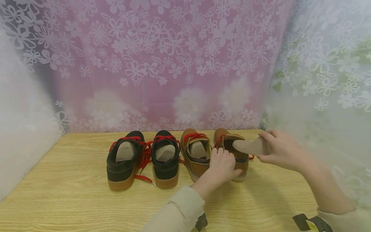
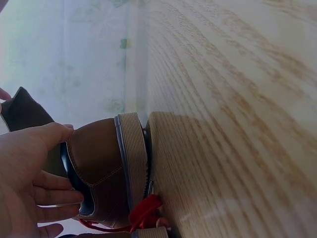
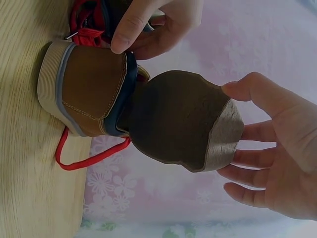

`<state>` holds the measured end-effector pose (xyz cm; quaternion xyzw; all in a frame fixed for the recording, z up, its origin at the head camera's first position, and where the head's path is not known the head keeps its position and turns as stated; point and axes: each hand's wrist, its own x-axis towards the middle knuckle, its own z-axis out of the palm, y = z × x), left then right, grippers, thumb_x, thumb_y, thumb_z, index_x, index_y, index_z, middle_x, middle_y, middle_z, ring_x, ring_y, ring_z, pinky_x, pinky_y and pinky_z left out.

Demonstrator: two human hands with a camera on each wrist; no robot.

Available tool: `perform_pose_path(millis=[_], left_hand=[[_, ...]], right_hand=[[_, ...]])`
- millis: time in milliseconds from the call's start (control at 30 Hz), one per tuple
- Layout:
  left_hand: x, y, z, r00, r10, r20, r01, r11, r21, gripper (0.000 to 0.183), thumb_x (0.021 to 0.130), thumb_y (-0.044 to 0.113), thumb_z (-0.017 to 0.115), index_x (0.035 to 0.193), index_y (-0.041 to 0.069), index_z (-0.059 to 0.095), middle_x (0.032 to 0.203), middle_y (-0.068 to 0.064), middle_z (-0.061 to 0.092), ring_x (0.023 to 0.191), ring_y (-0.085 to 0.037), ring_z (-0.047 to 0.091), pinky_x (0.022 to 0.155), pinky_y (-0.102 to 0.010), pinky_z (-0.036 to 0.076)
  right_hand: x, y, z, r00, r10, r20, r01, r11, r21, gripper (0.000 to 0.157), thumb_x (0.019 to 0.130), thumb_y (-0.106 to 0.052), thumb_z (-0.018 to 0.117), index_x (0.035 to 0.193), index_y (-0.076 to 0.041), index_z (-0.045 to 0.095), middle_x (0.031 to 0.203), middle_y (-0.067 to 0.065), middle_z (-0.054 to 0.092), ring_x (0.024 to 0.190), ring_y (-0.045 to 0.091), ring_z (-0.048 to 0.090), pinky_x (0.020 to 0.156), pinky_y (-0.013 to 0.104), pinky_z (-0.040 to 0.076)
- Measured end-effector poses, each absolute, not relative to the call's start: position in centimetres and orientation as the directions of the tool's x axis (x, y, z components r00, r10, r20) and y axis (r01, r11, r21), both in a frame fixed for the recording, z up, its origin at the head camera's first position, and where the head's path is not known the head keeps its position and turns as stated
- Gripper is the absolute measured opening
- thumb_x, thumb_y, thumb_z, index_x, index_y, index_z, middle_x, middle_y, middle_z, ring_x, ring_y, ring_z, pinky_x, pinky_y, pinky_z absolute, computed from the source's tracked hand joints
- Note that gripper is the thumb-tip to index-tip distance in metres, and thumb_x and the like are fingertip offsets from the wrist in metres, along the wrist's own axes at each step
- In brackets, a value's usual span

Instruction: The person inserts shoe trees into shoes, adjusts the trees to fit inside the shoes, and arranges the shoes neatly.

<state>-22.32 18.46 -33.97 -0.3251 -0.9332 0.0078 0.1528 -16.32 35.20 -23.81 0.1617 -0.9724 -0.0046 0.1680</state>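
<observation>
My right hand (image 1: 281, 149) grips a beige moulded-pulp shoe insert (image 1: 251, 147) by its wide end, thumb on one edge and fingers on the other. The insert's rounded narrow end reaches into the opening of the rightmost brown shoe (image 1: 241, 166). In the right wrist view the insert (image 3: 173, 119) shows its hollow, shadowed side. My left hand (image 1: 222, 163) holds this shoe's collar at the heel, thumb tip against the brown heel (image 3: 89, 82) and fingers bent at the opening. Red laces (image 3: 94, 157) hang from the shoe.
Left of it stands another brown shoe (image 1: 193, 170) with an insert (image 1: 197, 149) inside. Two black shoes with red laces, one left (image 1: 120, 172) and one right (image 1: 166, 170), also contain inserts. All stand on a wooden table (image 1: 72, 206) before a flowered pink curtain (image 1: 174, 64).
</observation>
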Motion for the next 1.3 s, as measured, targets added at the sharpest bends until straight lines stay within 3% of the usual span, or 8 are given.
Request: perform_pose_path(millis=[200, 567, 1300], left_hand=[[-22.3, 18.5, -34.2, -0.741, 0.612, 0.278, 0.605, 0.787, -0.12, 0.054, 0.078, 0.07, 0.051, 0.095, 0.019, 0.062, 0.085, 0.006, 0.056, 0.082, -0.014, 0.048, 0.076, -0.032, 0.033], [-22.2, 18.5, -34.3, -0.762, 0.585, 0.278, 0.586, 0.805, -0.088, 0.062, 0.077, 0.072, 0.051, 0.104, 0.017, 0.06, 0.097, 0.003, 0.058, 0.094, -0.017, 0.05, 0.086, -0.037, 0.033], [-21.9, 18.3, -34.2, -0.765, 0.594, 0.249, 0.591, 0.801, -0.098, 0.059, 0.079, 0.07, 0.049, 0.107, 0.018, 0.06, 0.099, 0.005, 0.058, 0.095, -0.014, 0.049, 0.088, -0.037, 0.033]], right_hand=[[-16.9, 34.8, -23.9, -0.888, -0.328, 0.324, -0.331, 0.942, 0.047, 0.07, 0.067, -0.025, 0.078, 0.122, 0.009, 0.052, 0.102, 0.025, 0.056, 0.086, 0.036, 0.055, 0.07, 0.049, 0.046], [-17.7, 34.4, -24.2, -0.89, -0.323, 0.321, -0.33, 0.943, 0.034, 0.068, 0.068, -0.025, 0.078, 0.12, 0.01, 0.052, 0.103, 0.026, 0.056, 0.09, 0.04, 0.054, 0.074, 0.052, 0.044], [-19.0, 33.1, -24.4, -0.918, -0.309, 0.248, -0.32, 0.948, -0.002, 0.069, 0.071, -0.025, 0.076, 0.123, 0.013, 0.049, 0.112, 0.029, 0.052, 0.098, 0.044, 0.051, 0.079, 0.054, 0.043]])
